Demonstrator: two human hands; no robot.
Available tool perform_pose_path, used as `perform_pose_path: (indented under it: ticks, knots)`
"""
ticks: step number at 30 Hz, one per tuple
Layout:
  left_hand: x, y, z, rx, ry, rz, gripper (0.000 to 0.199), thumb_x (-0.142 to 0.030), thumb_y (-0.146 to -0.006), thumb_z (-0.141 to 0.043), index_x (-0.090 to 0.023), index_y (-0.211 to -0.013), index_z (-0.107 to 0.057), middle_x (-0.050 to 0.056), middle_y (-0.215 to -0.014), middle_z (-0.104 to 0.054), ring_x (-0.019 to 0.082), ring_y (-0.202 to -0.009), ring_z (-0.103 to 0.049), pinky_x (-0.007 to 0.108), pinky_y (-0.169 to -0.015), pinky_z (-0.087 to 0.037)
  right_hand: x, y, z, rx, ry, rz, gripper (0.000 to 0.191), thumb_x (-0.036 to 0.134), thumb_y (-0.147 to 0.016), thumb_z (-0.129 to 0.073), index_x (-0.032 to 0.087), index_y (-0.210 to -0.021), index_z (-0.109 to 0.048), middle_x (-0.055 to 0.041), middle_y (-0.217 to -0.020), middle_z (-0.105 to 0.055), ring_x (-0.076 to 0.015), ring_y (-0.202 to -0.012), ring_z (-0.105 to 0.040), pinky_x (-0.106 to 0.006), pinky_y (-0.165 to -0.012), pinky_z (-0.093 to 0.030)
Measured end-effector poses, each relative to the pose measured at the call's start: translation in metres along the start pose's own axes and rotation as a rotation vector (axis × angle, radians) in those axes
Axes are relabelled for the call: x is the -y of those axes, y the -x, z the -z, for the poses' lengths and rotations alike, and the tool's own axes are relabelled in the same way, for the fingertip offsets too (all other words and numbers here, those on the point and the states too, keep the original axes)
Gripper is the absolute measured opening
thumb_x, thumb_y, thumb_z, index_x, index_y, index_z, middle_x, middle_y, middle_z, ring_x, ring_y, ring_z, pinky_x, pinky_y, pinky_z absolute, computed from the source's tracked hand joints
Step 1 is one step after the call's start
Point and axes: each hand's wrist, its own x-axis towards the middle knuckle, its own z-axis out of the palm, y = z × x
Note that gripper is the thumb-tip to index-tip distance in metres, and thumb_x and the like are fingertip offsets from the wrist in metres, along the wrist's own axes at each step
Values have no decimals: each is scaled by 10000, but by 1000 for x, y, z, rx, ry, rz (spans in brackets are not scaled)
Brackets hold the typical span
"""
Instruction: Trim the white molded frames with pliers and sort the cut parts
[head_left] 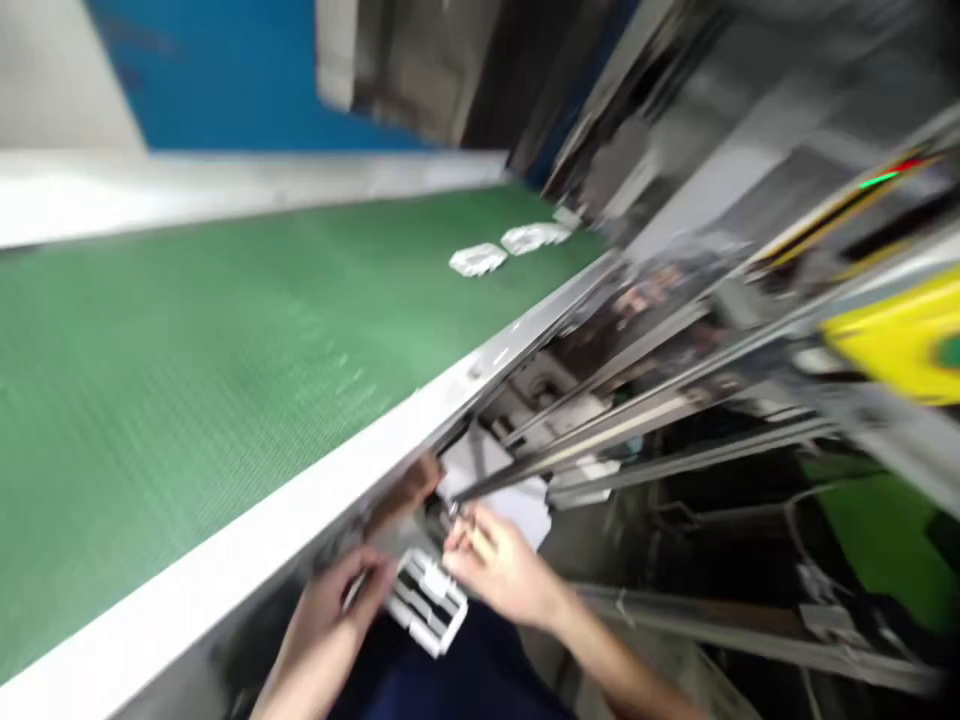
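Fingers [373,588] of the left hand [334,612] seem, from where I follow through the head camera, to be pinching the near left edge of a small white frame [433,578]. The right hand [504,562] is just beside its upper right side, fingers curled in; blur keeps me from telling whether they grip anything. The frame is held low in front of dark blue clothing [457,675], clear of the green belt [210,350] and below its white rail [300,530].

I judge a slip to be the main risk: held by one edge only, the frame could twist out of a loose pinch and fall below the belt. Too hard a squeeze, or a push from the right hand, might bend its narrow bars. Metal rails [637,425] near the right hand could also catch a knuckle if that arm swung wide.

As I see it, the frame is tilted, its slotted face towards the camera. Its long axis appears to run from upper left to lower right, with one short end pointing down towards the clothing. Farther up the belt lie similar white pieces [478,260].
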Motion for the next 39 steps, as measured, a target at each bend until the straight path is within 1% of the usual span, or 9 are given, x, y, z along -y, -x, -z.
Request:
perform_pose_path:
  ticks: [4, 9, 14, 19, 22, 25, 28, 32, 39]
  knots:
    - [24, 40, 5, -93, 56, 208, 231, -413, -800, -568, -187, -760, -599, 0, -683, -584, 176, -690, -516, 269, -657, -378, -8, -3, -21, 331, -64, -55, 75, 233, -793, -549, 186, -839, -514, 11, -761, -556, -106, -689, -525, -239, -682, -437]
    - [31, 70, 11, -136, 134, 290, 259, -424, -812, -545, -184, -717, -568, -3, -633, -542, 168, -647, -488, 276, -640, -358, -11, 3, -39, 518, -74, -52, 78, 230, -797, -546, 186, -777, -485, 34, -695, -493, -93, -633, -461, -224, -619, -386]
    - [32, 89, 18, -86, 77, 227, 263, -434, -824, -516, -194, -736, -576, 23, -695, -575, 194, -690, -522, 290, -665, -387, -15, 1, -50, 650, -106, 14, 73, 216, -797, -537, 183, -765, -481, 35, -691, -466, -96, -636, -436, -227, -622, -369]
    - [35, 96, 17, -197, 8, 44, 223, -381, -844, -502, -192, -774, -598, 55, -989, -613, 216, -907, -556, 282, -810, -392, -22, -2, -65, 751, -159, 56, 89, 253, -800, -549, 182, -795, -495, 25, -717, -483, -101, -652, -446, -231, -641, -381]
    - [38, 100, 12, -198, 19, 30, 219, -362, -864, -475, -184, -823, -597, 47, -892, -623, 199, -821, -558, 280, -748, -406, -23, -3, -68, 822, -142, 101, 97, 269, -811, -539, 183, -803, -494, 24, -712, -497, -100, -648, -460, -230, -645, -393]
    - [42, 107, 8, -238, -19, 33, 225, -366, -871, -462, -182, -808, -575, 30, -812, -605, 185, -762, -536, 274, -706, -398, -14, -10, -58, 842, 31, 179, 109, 282, -819, -528, 186, -870, -518, 5, -773, -558, -115, -698, -518, -237, -677, -409]
    - [41, 113, 5, -272, -66, 50, 232, -376, -875, -450, -188, -795, -561, 16, -783, -594, 178, -737, -523, 267, -679, -389, 4, -25, -39, 815, 379, 346, 151, 273, -811, -527, 194, -938, -550, -18, -836, -599, -135, -730, -545, -251, -678, -397]
    - [35, 117, 1, -294, -133, 47, 240, -373, -884, -426, -193, -769, -537, -2, -723, -571, 161, -677, -507, 252, -633, -376, 31, -40, -19, 886, 755, 553, 120, 254, -797, -514, 200, -894, -561, -20, -796, -598, -139, -684, -530, -247, -595, -343]
    - [28, 114, -7, -308, -191, 46, 247, -376, -892, -410, -191, -746, -485, -30, -669, -506, 138, -622, -453, 239, -585, -343, 61, -45, -17, 952, 1010, 759, 154, 302, -818, -476, 183, -889, -542, -46, -833, -597, -156, -676, -532, -258, -546, -297]
